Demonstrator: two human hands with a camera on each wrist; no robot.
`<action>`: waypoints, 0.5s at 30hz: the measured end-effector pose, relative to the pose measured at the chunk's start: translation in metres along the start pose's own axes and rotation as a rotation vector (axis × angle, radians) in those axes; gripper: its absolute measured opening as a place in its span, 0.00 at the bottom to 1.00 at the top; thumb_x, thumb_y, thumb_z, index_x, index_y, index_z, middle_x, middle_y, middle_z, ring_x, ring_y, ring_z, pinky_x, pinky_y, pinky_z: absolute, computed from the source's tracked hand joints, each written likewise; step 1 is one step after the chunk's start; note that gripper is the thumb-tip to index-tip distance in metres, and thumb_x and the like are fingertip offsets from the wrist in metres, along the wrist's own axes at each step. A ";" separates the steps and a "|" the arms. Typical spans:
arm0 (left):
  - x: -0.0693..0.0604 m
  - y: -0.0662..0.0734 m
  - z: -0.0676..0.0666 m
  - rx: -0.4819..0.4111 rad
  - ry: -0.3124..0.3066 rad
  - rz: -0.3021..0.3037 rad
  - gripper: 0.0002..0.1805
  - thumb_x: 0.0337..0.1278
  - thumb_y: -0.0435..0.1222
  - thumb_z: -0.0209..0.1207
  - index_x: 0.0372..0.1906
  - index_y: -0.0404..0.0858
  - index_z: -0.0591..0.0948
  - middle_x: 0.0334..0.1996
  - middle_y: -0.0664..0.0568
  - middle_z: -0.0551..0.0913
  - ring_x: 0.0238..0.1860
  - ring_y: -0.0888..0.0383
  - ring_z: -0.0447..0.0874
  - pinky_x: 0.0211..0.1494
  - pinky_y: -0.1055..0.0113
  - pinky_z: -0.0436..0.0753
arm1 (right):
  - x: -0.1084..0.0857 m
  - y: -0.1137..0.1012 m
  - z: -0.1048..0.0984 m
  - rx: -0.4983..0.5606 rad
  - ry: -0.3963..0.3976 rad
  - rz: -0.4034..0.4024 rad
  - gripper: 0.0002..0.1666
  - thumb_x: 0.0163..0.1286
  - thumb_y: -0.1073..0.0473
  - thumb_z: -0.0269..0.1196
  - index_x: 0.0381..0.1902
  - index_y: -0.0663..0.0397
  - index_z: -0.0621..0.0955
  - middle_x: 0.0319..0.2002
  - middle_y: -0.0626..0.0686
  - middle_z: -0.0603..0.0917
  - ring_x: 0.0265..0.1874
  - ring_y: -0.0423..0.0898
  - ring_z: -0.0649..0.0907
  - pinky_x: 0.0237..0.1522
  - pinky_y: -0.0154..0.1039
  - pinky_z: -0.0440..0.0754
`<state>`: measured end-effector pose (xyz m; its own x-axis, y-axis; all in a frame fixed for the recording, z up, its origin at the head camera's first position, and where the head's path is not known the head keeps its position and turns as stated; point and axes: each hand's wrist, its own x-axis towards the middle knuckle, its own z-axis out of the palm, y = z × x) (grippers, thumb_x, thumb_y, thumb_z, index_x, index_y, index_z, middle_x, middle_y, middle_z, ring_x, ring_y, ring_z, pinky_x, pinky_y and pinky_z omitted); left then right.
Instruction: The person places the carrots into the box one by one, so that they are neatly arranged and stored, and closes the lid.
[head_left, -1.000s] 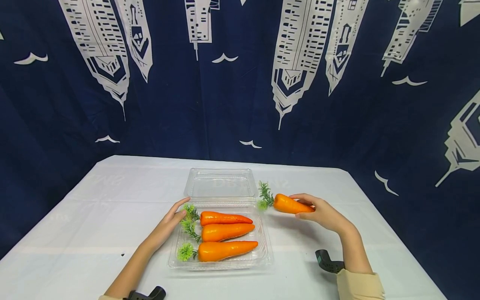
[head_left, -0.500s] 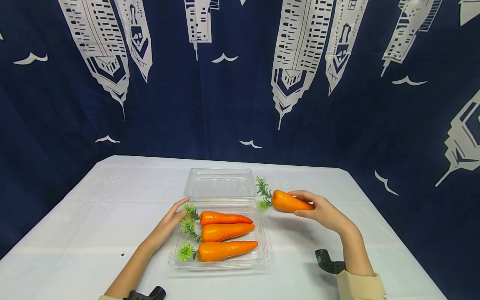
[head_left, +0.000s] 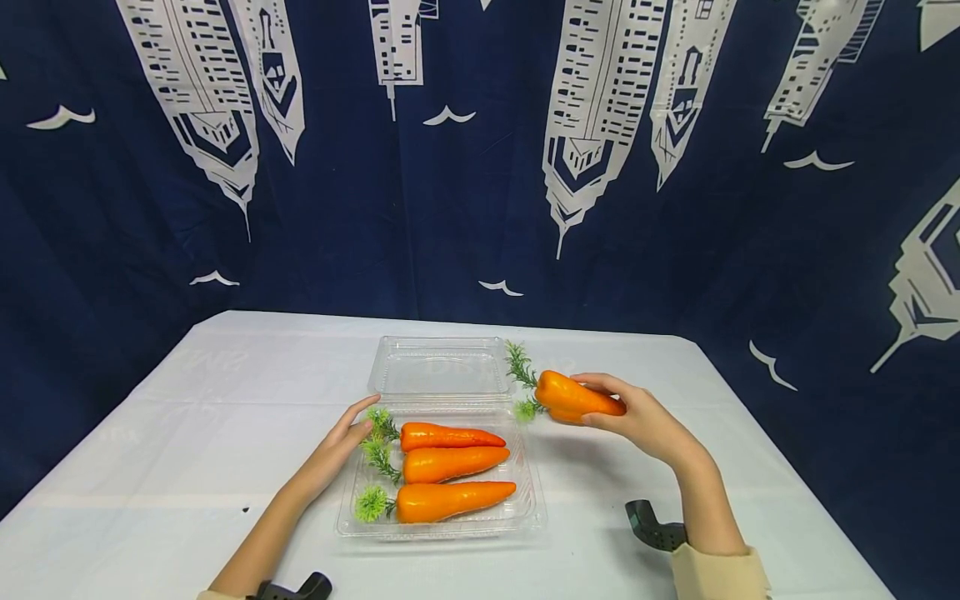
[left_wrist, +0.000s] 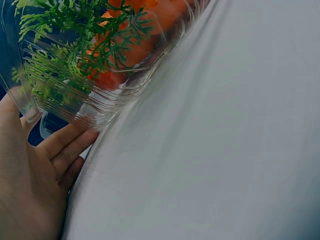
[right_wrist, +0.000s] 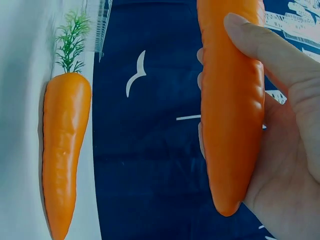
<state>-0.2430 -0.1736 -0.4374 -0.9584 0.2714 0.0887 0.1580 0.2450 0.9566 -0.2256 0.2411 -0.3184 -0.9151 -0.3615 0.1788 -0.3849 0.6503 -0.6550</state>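
Observation:
My right hand (head_left: 641,423) grips an orange carrot (head_left: 573,396) with feathery green leaves by its tapered end, raised over the table. In the right wrist view the thumb lies along this carrot (right_wrist: 232,110), with other fingertips showing behind it. Below it, another carrot (right_wrist: 65,140) lies on the table, mostly covered from the head view. My left hand (head_left: 330,458) touches the left side of a clear hinged plastic container (head_left: 510,521), its fingers fairly straight. Three carrots (head_left: 456,502) lie side by side in the tray half, leaves toward my left hand.
The container's clear lid (head_left: 442,371) is folded back behind the tray, flat on the white-covered table (head_left: 187,433). A dark blue curtain (head_left: 330,233) with white building prints hangs beyond the table's far edge. A small dark speck (head_left: 245,509) lies left of the left forearm.
My right hand has lifted its carrot and moved it slightly left and away, so part of the carrot beneath shows. The left hand and the container have stayed put.

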 end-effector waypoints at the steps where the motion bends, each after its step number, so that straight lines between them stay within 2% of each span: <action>1: 0.000 0.000 0.000 -0.002 0.000 0.000 0.25 0.68 0.49 0.39 0.68 0.56 0.56 0.71 0.47 0.49 0.67 0.38 0.54 0.64 0.34 0.51 | 0.000 -0.001 0.000 -0.001 0.005 0.000 0.28 0.59 0.50 0.63 0.58 0.42 0.72 0.56 0.52 0.76 0.49 0.48 0.77 0.50 0.39 0.77; 5: 0.000 0.000 0.000 -0.006 0.000 -0.001 0.25 0.67 0.49 0.39 0.68 0.56 0.56 0.71 0.46 0.49 0.68 0.38 0.52 0.64 0.34 0.51 | 0.000 -0.005 0.002 0.004 0.020 0.001 0.29 0.58 0.51 0.64 0.58 0.41 0.72 0.56 0.51 0.76 0.49 0.48 0.76 0.51 0.44 0.77; 11: 0.000 0.000 0.000 -0.008 0.000 -0.004 0.25 0.67 0.49 0.39 0.67 0.56 0.56 0.71 0.46 0.50 0.67 0.38 0.55 0.64 0.34 0.52 | 0.002 -0.010 0.006 -0.002 0.036 -0.016 0.28 0.57 0.54 0.65 0.57 0.39 0.73 0.56 0.48 0.76 0.49 0.46 0.77 0.52 0.44 0.76; 15: 0.000 0.000 0.000 -0.007 0.000 -0.006 0.25 0.67 0.50 0.39 0.67 0.57 0.56 0.71 0.46 0.50 0.67 0.38 0.55 0.64 0.34 0.52 | 0.004 -0.013 0.009 -0.009 0.045 -0.033 0.28 0.57 0.57 0.65 0.57 0.42 0.73 0.57 0.50 0.76 0.49 0.48 0.77 0.52 0.46 0.76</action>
<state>-0.2428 -0.1733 -0.4371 -0.9592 0.2702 0.0832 0.1508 0.2401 0.9590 -0.2232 0.2254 -0.3154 -0.9063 -0.3526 0.2329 -0.4157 0.6448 -0.6414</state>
